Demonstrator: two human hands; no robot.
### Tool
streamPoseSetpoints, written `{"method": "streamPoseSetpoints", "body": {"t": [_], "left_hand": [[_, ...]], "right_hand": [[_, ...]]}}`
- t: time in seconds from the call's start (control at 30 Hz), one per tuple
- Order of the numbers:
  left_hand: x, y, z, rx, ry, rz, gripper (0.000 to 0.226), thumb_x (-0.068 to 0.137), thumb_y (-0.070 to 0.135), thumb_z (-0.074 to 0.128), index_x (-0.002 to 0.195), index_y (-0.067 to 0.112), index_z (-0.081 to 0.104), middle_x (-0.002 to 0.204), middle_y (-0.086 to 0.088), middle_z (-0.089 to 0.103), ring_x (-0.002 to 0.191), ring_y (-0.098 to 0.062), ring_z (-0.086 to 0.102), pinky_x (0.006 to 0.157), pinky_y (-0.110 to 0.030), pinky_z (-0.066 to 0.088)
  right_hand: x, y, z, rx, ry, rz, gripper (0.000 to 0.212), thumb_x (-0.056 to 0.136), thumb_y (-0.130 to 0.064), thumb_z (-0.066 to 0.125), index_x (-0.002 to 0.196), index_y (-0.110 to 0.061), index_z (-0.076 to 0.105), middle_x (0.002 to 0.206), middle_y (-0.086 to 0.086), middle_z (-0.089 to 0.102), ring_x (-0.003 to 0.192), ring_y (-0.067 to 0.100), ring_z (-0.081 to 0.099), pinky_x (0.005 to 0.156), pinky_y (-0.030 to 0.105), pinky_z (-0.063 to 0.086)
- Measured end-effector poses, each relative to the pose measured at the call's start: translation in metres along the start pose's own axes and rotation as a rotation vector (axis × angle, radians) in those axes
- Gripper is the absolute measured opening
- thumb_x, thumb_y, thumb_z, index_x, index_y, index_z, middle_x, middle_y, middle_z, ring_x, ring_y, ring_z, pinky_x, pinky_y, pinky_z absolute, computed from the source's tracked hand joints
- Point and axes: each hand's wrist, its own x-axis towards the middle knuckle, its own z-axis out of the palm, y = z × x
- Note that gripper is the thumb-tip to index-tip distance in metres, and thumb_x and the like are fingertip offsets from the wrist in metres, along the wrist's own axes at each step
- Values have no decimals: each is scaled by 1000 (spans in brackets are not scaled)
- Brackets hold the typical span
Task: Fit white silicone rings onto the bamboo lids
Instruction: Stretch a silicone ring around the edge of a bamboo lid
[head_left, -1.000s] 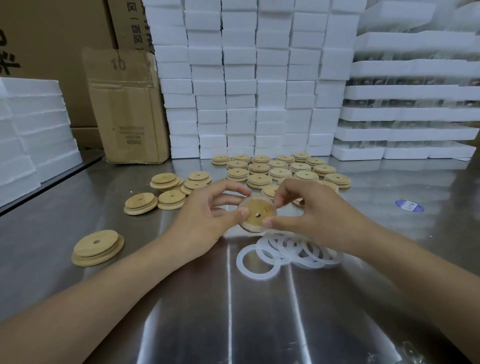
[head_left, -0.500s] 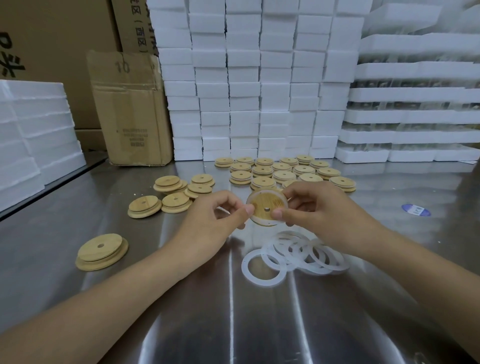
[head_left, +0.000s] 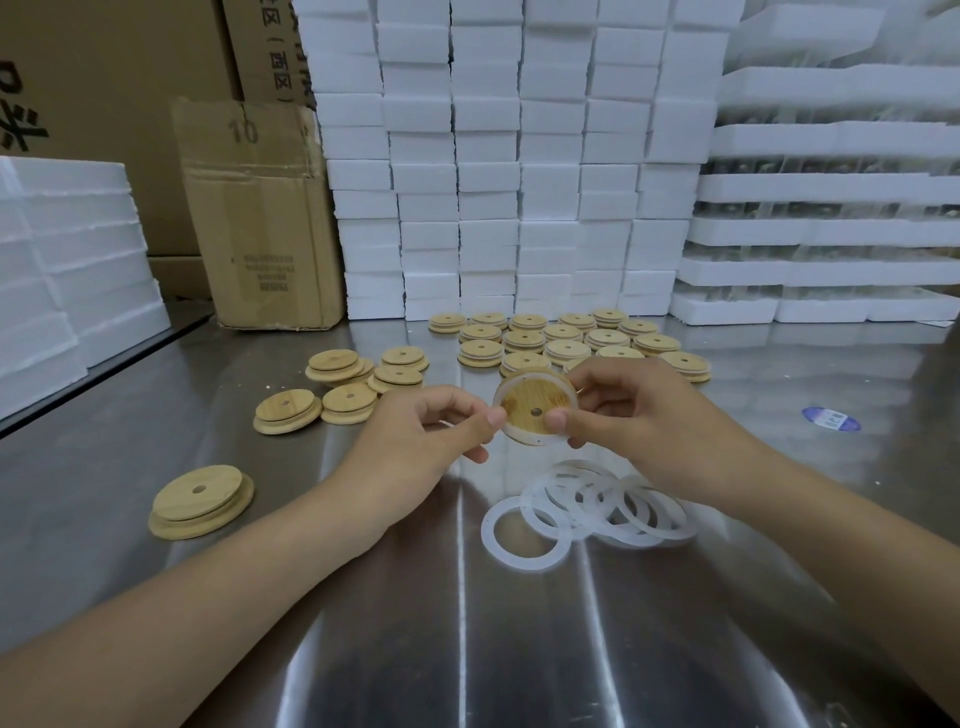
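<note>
Aloft, round bamboo lid (head_left: 530, 397) (small centre hole), white-rimmed.

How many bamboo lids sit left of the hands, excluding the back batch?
7. One lid lies alone at near left; six cluster beyond the left hand, two in front, four behind. They overlap, so more may be hidden.

Bare forearms (head_left: 218, 597), left hand (head_left: 410, 441), right hand (head_left: 639, 415)
</note>
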Motion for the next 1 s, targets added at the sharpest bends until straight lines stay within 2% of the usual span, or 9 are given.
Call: {"method": "streamPoseSetpoints", "body": {"t": [0.1,0.17,0.3,0.47,0.67,0.87,1.0], "left_hand": [[-1,3,-4,-52,-35,-3,28,75,53,81,83,25,80,83,7,77,78,-9,75,66,-21,45],[-1,5,-6,-60,-66,0,25,80,49,81,85,25,79,86,8,76,80,-8,73,69,-28,44],[-1,7,-7,-41,-109,0,11,90,36,81,82,29,78,89,7,75,81,-9,73,70,-30,44],[-4,7,-6,-38,-112,7,18,80,47,81,81,29,78,87,6,77,79,-10,73,61,-17,47],[-4,3,1,54,-79,34,18,95,31,78,85,15,80,81,-2,78,71,-14,73,59,-13,46],[-7,5,3,147,-94,83,18,97,23,76,84,12,79,80,-6,76,70,-14,74,60,-26,47],[-9,6,2,149,-174,100,20,97,25,77,79,19,76,76,-7,74,72,-15,73,64,-32,47]], "right_hand": [[0,-1,-2,66,-20,46,12,90,-33,81,96,-22,79,89,8,80,85,18,78,92,42,58],[0,-4,-5,134,-45,86,10,90,-36,79,92,-26,81,90,3,81,83,14,76,86,32,51],[0,-4,-9,214,-20,133,15,93,-31,77,96,-17,83,95,6,80,81,13,70,88,35,45],[-3,-7,-6,241,-21,158,13,91,-32,78,98,-23,84,96,2,81,81,13,72,87,34,48],[-3,-9,-1,190,20,149,18,90,-32,80,104,-20,80,93,4,82,81,13,76,83,32,49],[-3,-10,1,126,-67,177,15,95,-30,74,105,-19,74,94,-1,82,84,13,77,82,32,51],[-7,-11,8,124,-112,113,18,96,-42,71,103,-29,82,90,-1,78,77,7,68,69,21,48]]}}
